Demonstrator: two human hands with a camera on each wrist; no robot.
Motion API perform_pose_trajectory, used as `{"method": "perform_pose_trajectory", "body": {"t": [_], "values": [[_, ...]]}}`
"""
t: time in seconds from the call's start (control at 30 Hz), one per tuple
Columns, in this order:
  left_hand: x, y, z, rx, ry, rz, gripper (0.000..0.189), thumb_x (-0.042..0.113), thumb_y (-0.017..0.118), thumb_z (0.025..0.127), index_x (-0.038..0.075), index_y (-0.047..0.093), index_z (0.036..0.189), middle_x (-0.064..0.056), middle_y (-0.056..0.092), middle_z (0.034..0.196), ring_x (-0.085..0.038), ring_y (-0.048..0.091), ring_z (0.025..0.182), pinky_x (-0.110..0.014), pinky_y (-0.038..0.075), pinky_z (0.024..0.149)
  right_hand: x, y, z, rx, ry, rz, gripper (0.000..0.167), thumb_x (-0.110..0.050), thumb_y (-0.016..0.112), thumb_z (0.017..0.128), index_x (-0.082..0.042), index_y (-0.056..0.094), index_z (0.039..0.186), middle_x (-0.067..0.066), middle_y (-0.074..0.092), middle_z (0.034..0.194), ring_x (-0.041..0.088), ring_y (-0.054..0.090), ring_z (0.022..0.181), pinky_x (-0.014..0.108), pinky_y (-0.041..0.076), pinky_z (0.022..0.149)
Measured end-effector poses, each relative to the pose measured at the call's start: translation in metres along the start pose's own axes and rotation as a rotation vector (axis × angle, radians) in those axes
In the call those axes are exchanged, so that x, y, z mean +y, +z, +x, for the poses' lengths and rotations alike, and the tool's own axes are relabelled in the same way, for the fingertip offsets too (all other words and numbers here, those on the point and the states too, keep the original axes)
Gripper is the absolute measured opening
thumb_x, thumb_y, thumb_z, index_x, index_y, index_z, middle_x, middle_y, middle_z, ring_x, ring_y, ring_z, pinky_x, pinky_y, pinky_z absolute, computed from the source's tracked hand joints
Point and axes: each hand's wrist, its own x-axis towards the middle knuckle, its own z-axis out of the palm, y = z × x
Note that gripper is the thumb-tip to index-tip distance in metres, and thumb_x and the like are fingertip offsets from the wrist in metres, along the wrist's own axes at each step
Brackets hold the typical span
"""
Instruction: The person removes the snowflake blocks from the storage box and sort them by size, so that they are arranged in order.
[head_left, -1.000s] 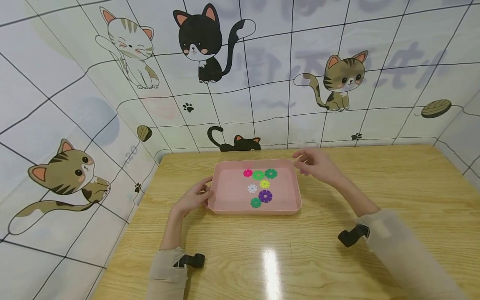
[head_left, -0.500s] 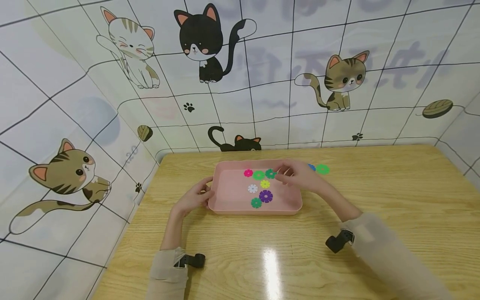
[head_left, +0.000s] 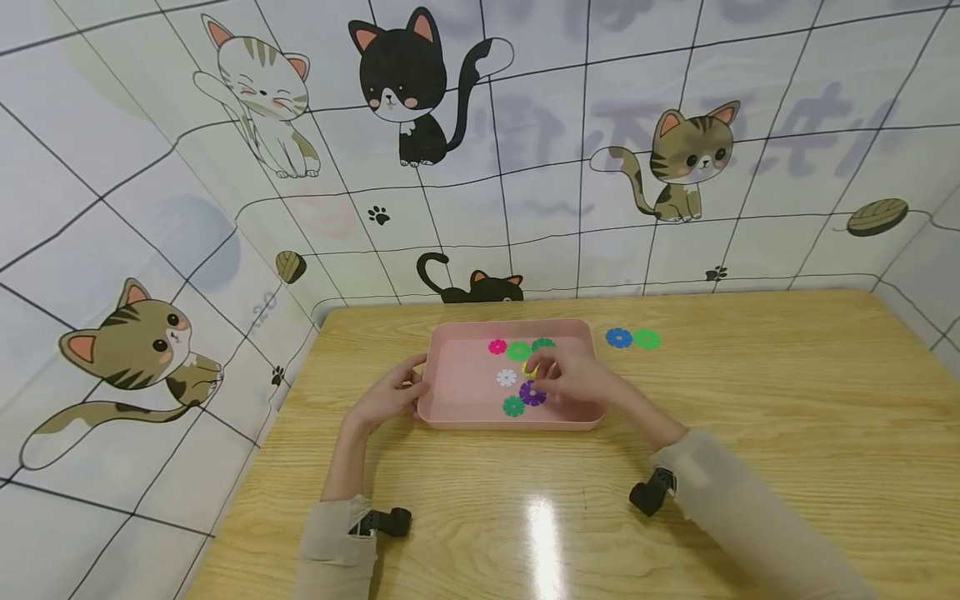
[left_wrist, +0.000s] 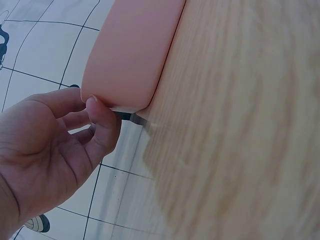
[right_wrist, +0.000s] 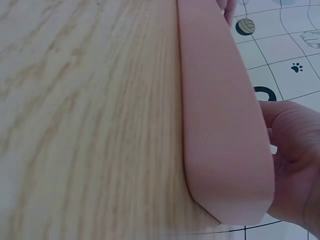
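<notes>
A shallow pink tray [head_left: 465, 423] stands on the wooden table. In it lie small notched discs shaped like flowers: pink [head_left: 497, 347], light green [head_left: 518, 351], white [head_left: 506, 378], purple [head_left: 532, 394] and green [head_left: 513, 407] ones. My left hand [head_left: 388, 395] holds the tray's left end; in the left wrist view the thumb [left_wrist: 102, 120] presses against its corner. My right hand [head_left: 573, 375] is over the tray's right half, fingers loosely bent, with fingertips right at a yellow disc [head_left: 527, 367]. A dark green disc [head_left: 543, 343] shows behind them. The tray wall partly hides the right hand in its wrist view.
On the table right of the tray lie a blue disc [head_left: 619, 337] and a light green disc [head_left: 647, 338], side by side. A tiled wall covering [head_left: 540, 242] with cartoon cats rises behind the table and along its left side.
My right hand has moved left from beyond the tray's right rim to over the discs inside. This uncovers the blue and light green discs on the table. My left hand has stayed put.
</notes>
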Motion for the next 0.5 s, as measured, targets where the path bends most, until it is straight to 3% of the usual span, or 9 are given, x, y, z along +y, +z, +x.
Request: {"method": "perform_pose_trajectory", "body": {"t": [0.1, 0.27, 0.5], "values": [[0.0005, 0.0006, -0.0002, 0.000, 0.003, -0.004, 0.056, 0.005, 0.048, 0.107, -0.002, 0.025, 0.157, -0.013, 0.046, 0.098, -0.018, 0.054, 0.068, -0.030, 0.052, 0.064, 0.0013, 0.0046, 0.0006, -0.011, 0.041, -0.047, 0.022, -0.009, 0.078, 0.089, -0.003, 0.068, 0.109, 0.004, 0.066, 0.090, 0.018, 0.061, 0.082, 0.030, 0.053, 0.074], [0.0003, 0.0008, -0.0001, 0.007, -0.002, -0.002, 0.055, 0.004, 0.047, 0.107, -0.001, 0.026, 0.157, -0.014, 0.046, 0.098, -0.018, 0.054, 0.068, -0.030, 0.051, 0.063, 0.0018, 0.0076, 0.0018, -0.005, 0.012, -0.125, 0.026, -0.011, 0.083, 0.084, -0.002, 0.071, 0.105, 0.007, 0.065, 0.091, 0.020, 0.059, 0.085, 0.035, 0.053, 0.082], [-0.0023, -0.0002, 0.0009, 0.006, 0.006, 0.005, 0.055, 0.003, 0.047, 0.107, -0.004, 0.026, 0.156, -0.015, 0.045, 0.098, -0.018, 0.053, 0.068, -0.029, 0.051, 0.063, -0.0025, 0.0079, 0.0008, -0.005, 0.031, -0.113, 0.028, -0.012, 0.086, 0.081, -0.002, 0.068, 0.099, 0.006, 0.065, 0.091, 0.020, 0.058, 0.085, 0.036, 0.052, 0.081]]}}
